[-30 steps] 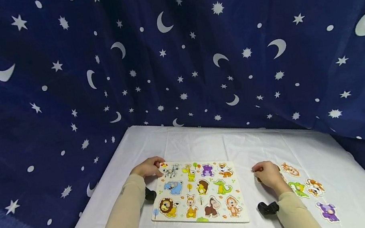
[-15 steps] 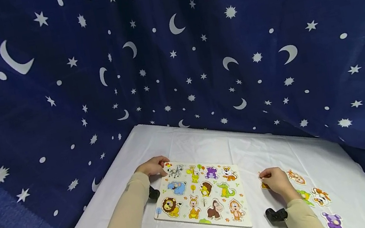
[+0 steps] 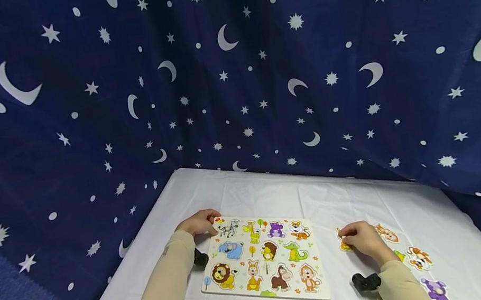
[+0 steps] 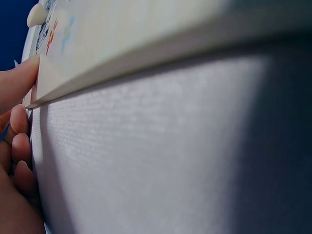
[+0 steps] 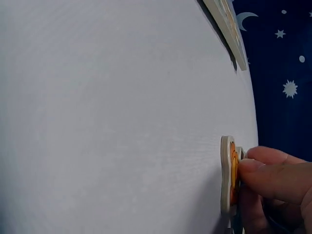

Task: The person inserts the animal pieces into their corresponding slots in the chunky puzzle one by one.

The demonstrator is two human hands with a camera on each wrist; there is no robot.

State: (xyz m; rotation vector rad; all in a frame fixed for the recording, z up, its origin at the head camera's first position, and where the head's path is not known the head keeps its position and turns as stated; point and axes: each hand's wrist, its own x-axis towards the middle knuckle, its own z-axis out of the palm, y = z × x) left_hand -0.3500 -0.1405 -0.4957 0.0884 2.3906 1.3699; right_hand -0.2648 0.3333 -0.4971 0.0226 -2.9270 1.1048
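From the head view, I saw the left hand point(image 3: 197, 223) gripping the far left corner of the animal puzzle board point(image 3: 240, 288), which lay on a desk point(image 3: 252, 191) spread with white cloth. Off to the board's right, the right hand point(image 3: 366, 241) pinched an orange-and-yellow puzzle piece point(image 3: 345, 245), well apart from the board. Near that hand lay an orange animal piece point(image 3: 386, 233), with a dog-like piece point(image 3: 419, 258) and a purple piece point(image 3: 436, 291) nearer the person. A dark blue curtain point(image 3: 257, 80) of moons and stars hung behind.

In the left wrist view, the thumb pressed against the board's corner, the other fingers curled below it; a round pale knob point(image 4: 36, 15) stood up nearby.

In the right wrist view, thumb and fingertips were closed on the puzzle piece, which stood on edge in the grip; I couldn't tell whether it touched the cloth. The board's edge showed farther off.
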